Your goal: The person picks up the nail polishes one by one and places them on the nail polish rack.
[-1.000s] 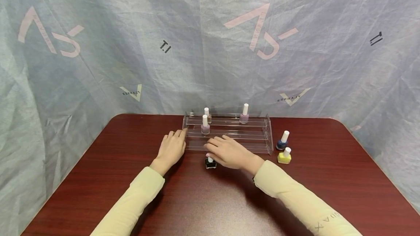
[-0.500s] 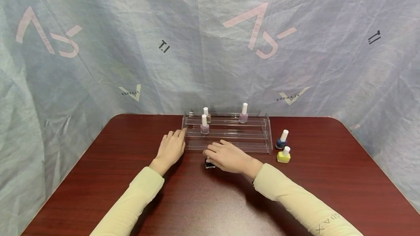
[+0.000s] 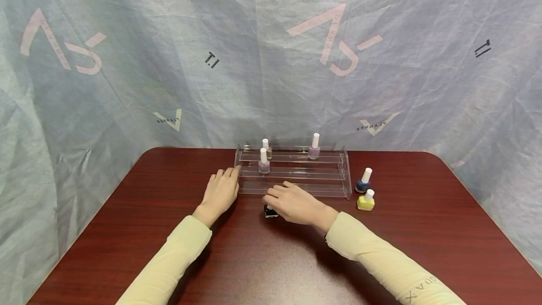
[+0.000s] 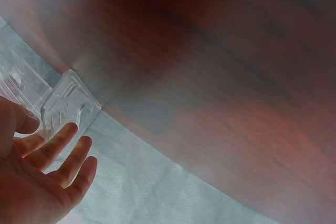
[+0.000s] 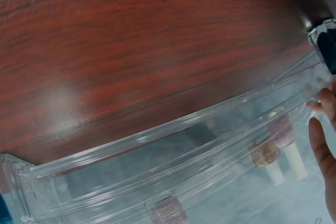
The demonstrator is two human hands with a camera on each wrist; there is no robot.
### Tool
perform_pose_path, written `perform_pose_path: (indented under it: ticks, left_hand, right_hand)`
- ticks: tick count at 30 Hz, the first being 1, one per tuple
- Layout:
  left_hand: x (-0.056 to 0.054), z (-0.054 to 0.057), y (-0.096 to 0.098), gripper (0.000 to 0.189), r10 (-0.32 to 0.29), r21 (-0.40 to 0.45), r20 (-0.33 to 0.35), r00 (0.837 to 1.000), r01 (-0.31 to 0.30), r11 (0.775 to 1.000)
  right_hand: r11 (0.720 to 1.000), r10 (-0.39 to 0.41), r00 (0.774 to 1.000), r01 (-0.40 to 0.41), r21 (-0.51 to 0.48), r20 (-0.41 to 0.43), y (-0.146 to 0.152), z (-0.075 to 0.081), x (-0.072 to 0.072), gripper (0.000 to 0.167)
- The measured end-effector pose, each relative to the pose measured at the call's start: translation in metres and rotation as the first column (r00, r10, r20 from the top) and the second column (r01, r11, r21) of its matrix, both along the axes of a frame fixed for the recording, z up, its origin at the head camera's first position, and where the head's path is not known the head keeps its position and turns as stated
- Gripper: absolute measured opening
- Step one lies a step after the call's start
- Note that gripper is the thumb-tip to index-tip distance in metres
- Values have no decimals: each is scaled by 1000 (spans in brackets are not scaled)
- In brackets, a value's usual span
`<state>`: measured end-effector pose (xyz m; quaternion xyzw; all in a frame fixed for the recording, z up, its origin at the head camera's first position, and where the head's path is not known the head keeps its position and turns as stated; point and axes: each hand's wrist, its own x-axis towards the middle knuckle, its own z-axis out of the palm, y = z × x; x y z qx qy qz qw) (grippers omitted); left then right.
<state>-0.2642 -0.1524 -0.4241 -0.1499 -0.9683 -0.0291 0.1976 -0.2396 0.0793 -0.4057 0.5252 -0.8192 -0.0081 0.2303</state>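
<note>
A clear acrylic tiered rack (image 3: 302, 187) stands at the back of the table. My left hand (image 3: 221, 193) rests against its left end; in the left wrist view the fingers (image 4: 73, 161) lie loosely spread by the clear side panel (image 4: 71, 100). Just in front of the rack, my right hand (image 3: 295, 204) pinches a black nail polish bottle (image 3: 270, 212) by its cap, which the fingers mostly cover. On the rack, a lilac nail polish (image 3: 264, 167) sits on a middle tier. A gold glitter one (image 5: 264, 153) and another lilac one (image 3: 314, 151) stand higher up.
Right of the rack, a dark blue nail polish (image 3: 362, 186) and a yellow one (image 3: 366, 203) stand on the red-brown wooden table (image 3: 262, 267). A grey printed cloth (image 3: 237, 93) hangs directly behind the table's far edge.
My right hand has lowered slightly over the black nail polish, and its fingers now cover the white cap. The left hand stays at the rack's end; the view shifted a little.
</note>
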Motion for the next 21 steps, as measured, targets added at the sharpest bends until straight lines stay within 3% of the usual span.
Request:
perform_pose_path:
  ticks: [21]
  left_hand:
    - [-1, 0, 0, 44, 0, -4, -2, 1000, 0, 1000]
  right_hand:
    - [996, -48, 999, 48, 80, 1, -3, 2, 1, 10]
